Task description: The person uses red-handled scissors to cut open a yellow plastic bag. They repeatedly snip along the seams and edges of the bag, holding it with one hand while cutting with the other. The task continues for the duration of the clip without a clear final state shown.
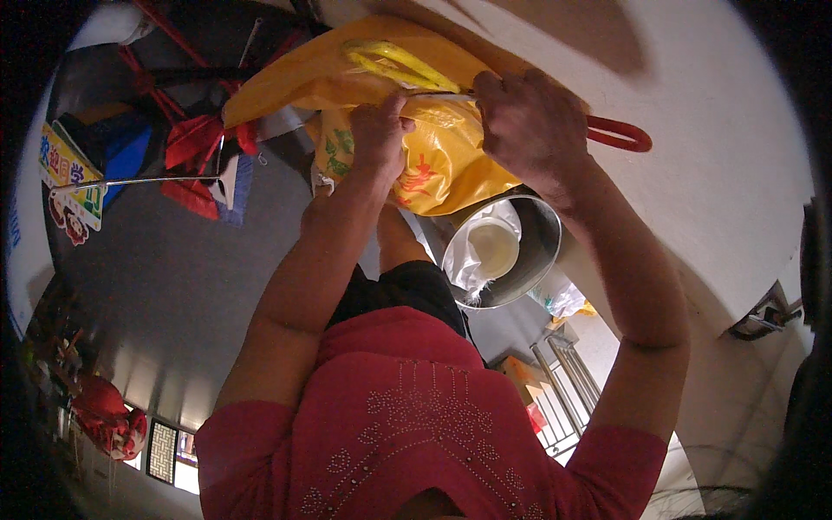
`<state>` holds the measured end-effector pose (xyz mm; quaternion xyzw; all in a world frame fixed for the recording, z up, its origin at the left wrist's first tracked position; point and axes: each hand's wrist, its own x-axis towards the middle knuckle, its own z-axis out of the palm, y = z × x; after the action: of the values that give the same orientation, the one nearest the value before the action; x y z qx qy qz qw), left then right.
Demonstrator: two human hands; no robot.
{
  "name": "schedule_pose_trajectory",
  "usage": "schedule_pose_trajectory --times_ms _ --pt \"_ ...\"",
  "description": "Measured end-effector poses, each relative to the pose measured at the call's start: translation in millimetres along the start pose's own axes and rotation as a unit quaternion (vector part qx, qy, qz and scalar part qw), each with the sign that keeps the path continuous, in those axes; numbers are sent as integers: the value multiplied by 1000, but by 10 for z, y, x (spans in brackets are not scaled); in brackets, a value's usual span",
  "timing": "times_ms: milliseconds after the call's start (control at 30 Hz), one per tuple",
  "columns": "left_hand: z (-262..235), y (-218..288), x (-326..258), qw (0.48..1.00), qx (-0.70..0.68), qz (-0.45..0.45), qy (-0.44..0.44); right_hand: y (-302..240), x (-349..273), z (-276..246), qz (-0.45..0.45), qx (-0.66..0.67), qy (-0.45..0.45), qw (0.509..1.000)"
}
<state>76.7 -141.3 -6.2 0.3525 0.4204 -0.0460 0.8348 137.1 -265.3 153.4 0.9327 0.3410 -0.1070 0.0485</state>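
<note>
A large yellow plastic bag point(459, 165) with red and green print bulges in front of me. My left hand point(381, 139) is closed, pinching the bag near its upper edge. My right hand point(533, 126) is wrapped round a tool; its red loop handle point(620, 134) sticks out to the right, and a thin metal strip point(442, 96) runs left toward my left hand. Most of the tool is hidden by my fingers, so its exact kind is unclear. A bright yellow loop point(399, 65) lies over the bag between the hands.
Below the bag stands a round metal bucket point(555, 234) holding white plastic and a pale round container point(494, 250). A broom with blue bristles point(236, 195), red cloth point(192, 143) and a colourful sign point(74, 173) are at the left. A pale wall point(719, 130) rises on the right.
</note>
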Motion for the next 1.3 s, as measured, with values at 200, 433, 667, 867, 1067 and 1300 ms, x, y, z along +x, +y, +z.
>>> schedule_pose_trajectory --times_ms 200,433,667,867,1067,1300 --pt "-89 -52 -45 999 40 12 17 24 19 -8 -24 19 9 999" --pt "14 114 -246 1000 18 10 -13 8 68 58 -18 9 30 999" --pt "-2 103 -228 999 37 -13 21 -35 34 -9 -20 -9 5 1000" --pt "15 101 -230 999 30 -12 31 -77 19 20 -22 -15 -10 1000" --pt "-132 -91 -74 992 84 87 -35 -154 61 23 -58 -30 -10 998" --pt "78 153 -278 998 1 5 -60 -140 -15 8 -39 -48 -11 998"
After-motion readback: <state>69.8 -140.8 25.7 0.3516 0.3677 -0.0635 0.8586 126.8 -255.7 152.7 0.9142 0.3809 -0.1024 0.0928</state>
